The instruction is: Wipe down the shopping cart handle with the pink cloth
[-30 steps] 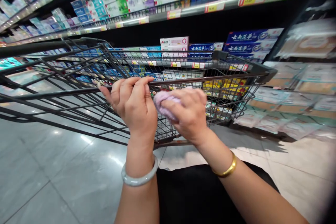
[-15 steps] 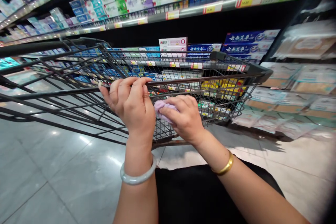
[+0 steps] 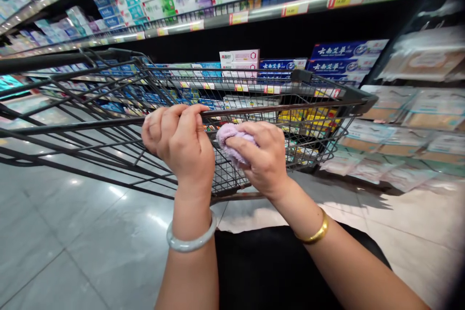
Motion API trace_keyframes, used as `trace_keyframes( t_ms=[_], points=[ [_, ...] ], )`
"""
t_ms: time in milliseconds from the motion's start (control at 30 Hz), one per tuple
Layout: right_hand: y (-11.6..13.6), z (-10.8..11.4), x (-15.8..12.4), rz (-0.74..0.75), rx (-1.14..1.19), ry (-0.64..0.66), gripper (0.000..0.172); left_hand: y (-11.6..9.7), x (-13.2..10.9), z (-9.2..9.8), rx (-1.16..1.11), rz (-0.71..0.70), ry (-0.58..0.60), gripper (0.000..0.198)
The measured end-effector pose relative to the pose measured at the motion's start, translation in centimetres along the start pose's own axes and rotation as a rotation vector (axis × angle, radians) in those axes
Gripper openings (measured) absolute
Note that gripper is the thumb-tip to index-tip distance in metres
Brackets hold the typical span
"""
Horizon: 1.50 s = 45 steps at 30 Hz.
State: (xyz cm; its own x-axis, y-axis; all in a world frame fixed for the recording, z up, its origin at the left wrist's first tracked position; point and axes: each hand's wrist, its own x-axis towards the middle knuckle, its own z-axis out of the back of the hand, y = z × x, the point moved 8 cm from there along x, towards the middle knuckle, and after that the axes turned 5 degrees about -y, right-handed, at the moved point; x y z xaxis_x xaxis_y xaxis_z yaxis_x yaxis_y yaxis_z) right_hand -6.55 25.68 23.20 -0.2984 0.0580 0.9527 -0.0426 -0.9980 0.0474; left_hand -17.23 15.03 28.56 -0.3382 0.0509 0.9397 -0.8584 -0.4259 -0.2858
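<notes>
A dark wire shopping cart (image 3: 250, 109) spans the view in front of me. My left hand (image 3: 183, 143), with a pale bangle on its wrist, is closed around the cart's top side rail. Just right of it, my right hand (image 3: 263, 155) grips a bunched lilac cloth (image 3: 232, 140) between thumb and fingers. The cloth is in front of the wire side, a little below the rail; whether it touches the wires I cannot tell. A gold bracelet circles the right wrist.
Behind the cart stand shelves (image 3: 272, 13) stacked with toothpaste boxes (image 3: 334, 58) and lined with price tags. Packaged goods (image 3: 432, 109) hang in clear bags at the right. Grey floor tiles (image 3: 90, 247) lie below, and black clothing (image 3: 269, 271) covers my lap.
My right hand has shifted slightly right and up with the lilac cloth, which shows more now. The left hand's fingers have curled in closer on the rail.
</notes>
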Motion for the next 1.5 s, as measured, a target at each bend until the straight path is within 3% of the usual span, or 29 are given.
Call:
trace_keyframes(
  t_ms=[233, 433, 600, 767, 1000, 1200, 1367, 1500],
  points=[
    [0.7, -1.6, -0.9, 0.08, 0.0, 0.105, 0.019, -0.1, 0.0, 0.0, 0.008, 0.005, 0.002, 0.028],
    [1.3, -1.2, -0.5, 0.07, 0.004, 0.028, 0.019, 0.1, 0.0, -0.1, -0.051, 0.064, 0.012, 0.027],
    [2.5, -2.7, -1.4, 0.156, 0.02, 0.127, 0.016, 0.5, -0.1, -0.5, -0.082, 0.096, 0.048, 0.029],
    [1.5, -1.4, -0.5, 0.076, 0.039, 0.051, 0.019, 0.1, -0.1, -0.3, -0.042, 0.088, 0.043, 0.031],
    [1.7, -2.8, -1.3, 0.112, 0.0, 0.192, 0.021, -0.2, -0.1, 0.0, 0.016, -0.002, 0.001, 0.028],
    [0.9, -1.7, -0.6, 0.03, 0.011, 0.128, 0.021, -0.1, -0.1, 0.0, -0.009, 0.007, 0.007, 0.028],
    [1.7, -2.5, -1.2, 0.088, 0.025, 0.217, 0.019, -0.4, 0.1, 2.1, -0.179, -0.002, -0.107, 0.035],
    [1.2, -2.0, -0.7, 0.036, 0.03, 0.143, 0.021, 0.9, -0.1, 3.7, -0.127, 0.079, -0.194, 0.036]
  ],
)
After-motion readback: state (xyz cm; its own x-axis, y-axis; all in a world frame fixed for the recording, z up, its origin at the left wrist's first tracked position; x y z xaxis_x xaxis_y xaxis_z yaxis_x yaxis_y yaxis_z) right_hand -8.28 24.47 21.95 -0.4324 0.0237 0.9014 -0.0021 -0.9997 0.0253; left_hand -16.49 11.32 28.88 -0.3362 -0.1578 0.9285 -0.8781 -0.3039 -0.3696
